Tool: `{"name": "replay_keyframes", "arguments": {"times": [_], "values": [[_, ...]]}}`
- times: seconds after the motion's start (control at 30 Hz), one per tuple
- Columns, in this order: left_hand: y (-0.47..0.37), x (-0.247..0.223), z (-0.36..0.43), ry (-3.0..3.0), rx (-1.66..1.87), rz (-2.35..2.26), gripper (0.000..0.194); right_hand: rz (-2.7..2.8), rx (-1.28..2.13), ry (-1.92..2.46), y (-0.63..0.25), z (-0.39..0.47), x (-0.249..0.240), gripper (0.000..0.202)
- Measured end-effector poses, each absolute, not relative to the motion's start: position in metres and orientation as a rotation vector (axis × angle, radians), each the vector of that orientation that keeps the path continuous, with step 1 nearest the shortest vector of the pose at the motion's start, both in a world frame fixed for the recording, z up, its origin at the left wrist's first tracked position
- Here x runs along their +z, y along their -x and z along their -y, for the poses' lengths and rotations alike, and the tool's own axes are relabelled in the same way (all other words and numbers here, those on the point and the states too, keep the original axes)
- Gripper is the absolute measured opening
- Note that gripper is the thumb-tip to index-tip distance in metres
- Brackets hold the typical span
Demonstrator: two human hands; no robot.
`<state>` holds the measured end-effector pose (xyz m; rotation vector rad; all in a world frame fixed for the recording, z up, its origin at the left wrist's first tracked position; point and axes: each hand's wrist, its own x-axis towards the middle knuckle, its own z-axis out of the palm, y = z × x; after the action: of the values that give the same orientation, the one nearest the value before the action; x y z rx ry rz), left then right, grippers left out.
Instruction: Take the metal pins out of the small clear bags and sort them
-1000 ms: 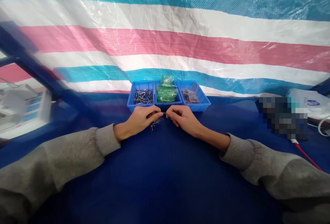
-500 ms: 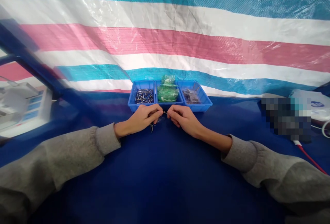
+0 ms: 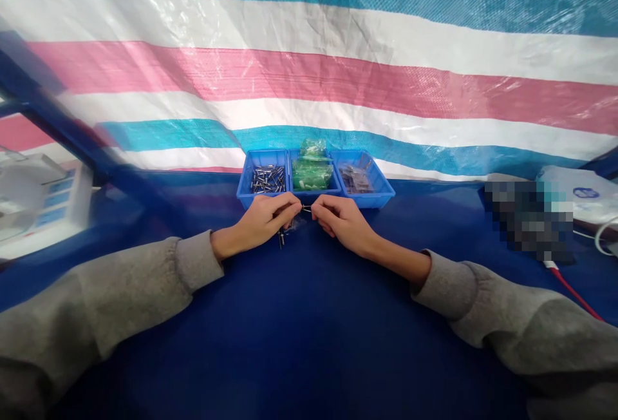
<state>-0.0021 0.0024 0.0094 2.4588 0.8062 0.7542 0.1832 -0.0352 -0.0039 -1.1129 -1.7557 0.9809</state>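
My left hand (image 3: 270, 219) is closed, thumb and forefinger pinched together. My right hand (image 3: 342, 219) faces it in a similar pinch, a small gap away. A thin, shiny metal piece (image 3: 306, 208) spans the gap between both sets of fingertips; its ends are hidden, and it is too small to name more exactly. Just under the left fingers, a few dark metal screw-like parts (image 3: 282, 238) show. Beside them is a bit of clear plastic (image 3: 295, 224), partly covered by the hand.
Behind my hands stand three blue bins: the left bin (image 3: 245, 189) with metal screws, the middle bin (image 3: 316, 194) with green packets, the right bin (image 3: 383, 196) with clear bags. A pixelated dark object (image 3: 528, 220) with a red cable (image 3: 577, 292) lies right; a white device (image 3: 58, 207) left.
The whole view has shifted slightly, so everything sits a little further left. Both hands keep their pinch, and the gap with the metal piece looks nearly the same.
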Motion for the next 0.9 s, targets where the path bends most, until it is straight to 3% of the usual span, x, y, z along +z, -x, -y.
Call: {"name": "replay_keyframes", "arguments": {"times": [0.9], "values": [[0.0029, 0.0057, -0.0048, -2.543, 0.81, -0.753, 0.024, 1.783, 0.978, 1.119, -0.183, 0.0329, -0.006, 0.028]]}}
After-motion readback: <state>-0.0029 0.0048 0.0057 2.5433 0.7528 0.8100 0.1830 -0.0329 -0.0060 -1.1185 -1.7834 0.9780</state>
